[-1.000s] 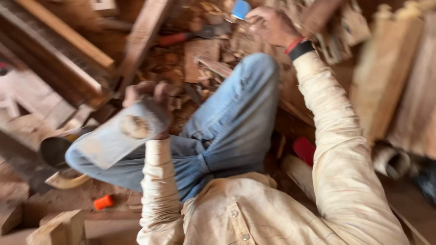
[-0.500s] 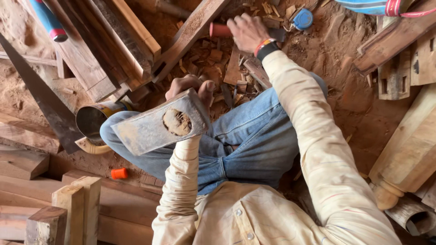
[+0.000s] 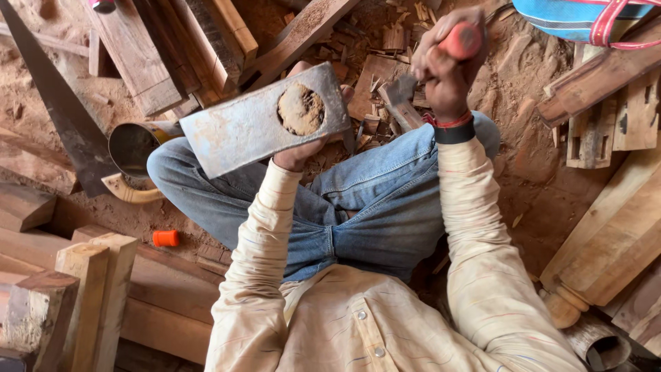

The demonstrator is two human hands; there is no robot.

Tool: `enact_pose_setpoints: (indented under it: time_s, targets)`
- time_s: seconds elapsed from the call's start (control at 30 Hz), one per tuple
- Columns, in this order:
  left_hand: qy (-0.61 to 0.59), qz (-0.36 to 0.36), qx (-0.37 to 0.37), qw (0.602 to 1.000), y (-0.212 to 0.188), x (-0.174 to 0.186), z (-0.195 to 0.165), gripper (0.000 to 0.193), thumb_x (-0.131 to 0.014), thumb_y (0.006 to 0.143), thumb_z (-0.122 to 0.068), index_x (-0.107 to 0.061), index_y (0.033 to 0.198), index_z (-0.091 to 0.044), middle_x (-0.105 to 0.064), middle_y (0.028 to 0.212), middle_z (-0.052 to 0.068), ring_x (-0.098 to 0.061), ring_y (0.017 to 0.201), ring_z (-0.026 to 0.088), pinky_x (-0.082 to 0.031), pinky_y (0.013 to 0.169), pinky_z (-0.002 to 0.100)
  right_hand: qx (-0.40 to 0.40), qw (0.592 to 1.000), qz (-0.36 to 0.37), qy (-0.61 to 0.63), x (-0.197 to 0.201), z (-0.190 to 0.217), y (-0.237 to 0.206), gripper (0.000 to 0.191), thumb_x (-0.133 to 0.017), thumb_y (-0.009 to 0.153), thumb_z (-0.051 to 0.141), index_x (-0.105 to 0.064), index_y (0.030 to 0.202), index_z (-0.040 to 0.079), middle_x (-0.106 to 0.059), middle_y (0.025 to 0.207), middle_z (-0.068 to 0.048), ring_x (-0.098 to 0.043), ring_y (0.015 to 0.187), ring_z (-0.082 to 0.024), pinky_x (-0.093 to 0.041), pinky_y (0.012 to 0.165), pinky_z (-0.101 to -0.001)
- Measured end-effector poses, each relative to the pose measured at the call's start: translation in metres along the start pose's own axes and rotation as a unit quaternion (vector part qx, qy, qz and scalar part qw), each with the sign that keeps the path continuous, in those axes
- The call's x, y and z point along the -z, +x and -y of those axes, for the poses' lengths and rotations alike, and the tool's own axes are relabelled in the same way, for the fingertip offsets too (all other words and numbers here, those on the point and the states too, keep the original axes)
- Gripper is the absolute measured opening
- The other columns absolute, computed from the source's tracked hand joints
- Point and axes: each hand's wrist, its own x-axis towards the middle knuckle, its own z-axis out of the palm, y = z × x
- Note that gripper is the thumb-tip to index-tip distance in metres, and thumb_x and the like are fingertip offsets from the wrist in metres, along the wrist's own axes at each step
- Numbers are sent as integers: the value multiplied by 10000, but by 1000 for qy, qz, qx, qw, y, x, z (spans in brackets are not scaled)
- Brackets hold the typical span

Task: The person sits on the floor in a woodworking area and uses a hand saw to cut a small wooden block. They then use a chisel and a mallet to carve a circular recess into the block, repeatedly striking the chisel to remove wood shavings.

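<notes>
Sawdust floor strewn with planks. The left hand (image 3: pixel 303 148) clasps a worn grey axe head (image 3: pixel 265 122); the right hand (image 3: pixel 444 58) grips a red-handled chisel (image 3: pixel 460 40).

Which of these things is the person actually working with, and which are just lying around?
In use:
left hand holding axe head
right hand gripping red-handled tool

Lying about:
saw blade
metal cup
orange cap
wood chips
turned post
</notes>
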Motion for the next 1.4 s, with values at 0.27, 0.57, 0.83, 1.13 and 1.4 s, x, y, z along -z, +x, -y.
enact_pose_setpoints:
  time_s: [0.27,0.57,0.83,1.13,1.4]
  targets:
    - [-1,26,18,999,3,4,15,463,-827,964,-158,-444,1195,-42,-606,1028,179,-686,854,216,-614,720,322,-57,994,20,-87,10,-12,-20,326,-763,1034,155,-470,933,56,-518,699,-11,-487,479,-87,-396,437,-241]
    - [-60,94,-33,993,19,66,-87,579,-834,966,-101,-369,1300,-10,-586,1144,246,-727,954,269,-676,796,352,-40,992,-18,-116,5,-22,-28,303,-779,1028,137,-503,924,70,-545,751,-33,-528,541,-112,-443,439,-265]
    - [60,214,-83,971,-5,97,-143,488,-785,946,-125,-431,1269,-33,-632,832,222,-622,658,356,-498,594,455,58,960,16,-273,24,-87,-57,246,-760,1012,121,-524,969,69,-573,799,-47,-568,629,-129,-490,513,-290]
    - [-15,285,40,958,-25,52,-98,513,-659,963,-105,-356,1371,-32,-643,704,194,-644,593,393,-464,522,497,75,943,33,-321,53,-103,-80,259,-754,1017,123,-505,1037,57,-569,870,-56,-576,705,-152,-504,593,-316]
    - [98,309,74,943,-10,29,-83,417,-587,992,-107,-349,1334,-84,-652,693,157,-638,527,359,-487,440,488,87,933,25,-348,54,-87,-60,284,-749,1022,124,-487,1098,46,-565,933,-64,-583,772,-173,-516,665,-340]
